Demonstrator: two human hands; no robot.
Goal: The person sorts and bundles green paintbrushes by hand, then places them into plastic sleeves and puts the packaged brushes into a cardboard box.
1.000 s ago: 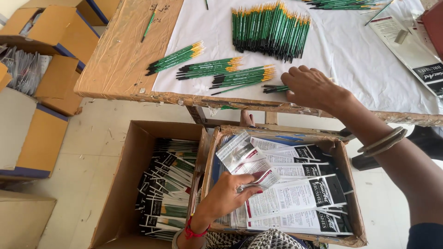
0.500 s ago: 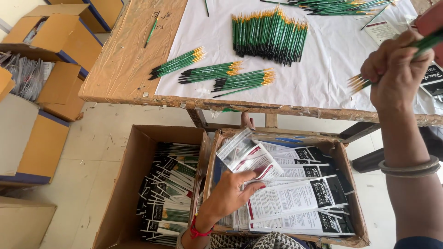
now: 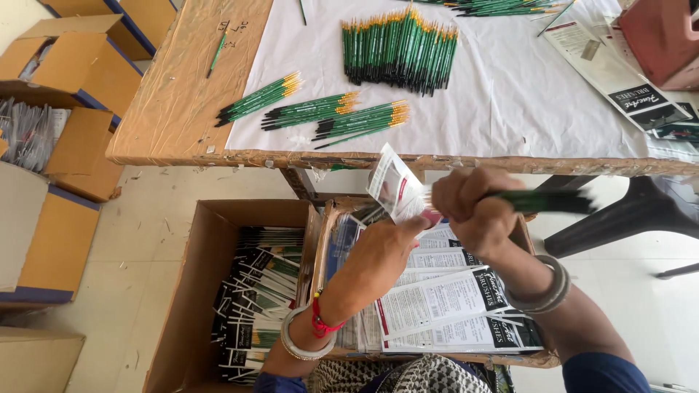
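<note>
My left hand (image 3: 384, 251) holds a clear plastic pouch with a printed card (image 3: 394, 191) up in front of the table edge. My right hand (image 3: 472, 204) grips a bundle of green-handled paintbrushes (image 3: 542, 201), blurred, its near end at the pouch's mouth. Below my hands sits a cardboard box (image 3: 539, 356) filled with flat empty printed pouches (image 3: 448, 302). On the white sheet (image 3: 510, 94) lie three small bundles of green brushes (image 3: 313, 110) and one big fanned row of them (image 3: 399, 47).
A second cardboard box (image 3: 189, 306) at lower left holds several packed brush pouches (image 3: 255, 291). Open orange-and-blue cartons (image 3: 51, 80) stand on the floor at left. More brushes (image 3: 502, 7), printed pouches (image 3: 615, 69) and a red container (image 3: 662, 40) are at far right. A dark stool leg (image 3: 626, 215) is at right.
My right hand has come down from the table with a bundle of brushes to the pouch. My left hand has lifted the pouch out of the box up to meet it.
</note>
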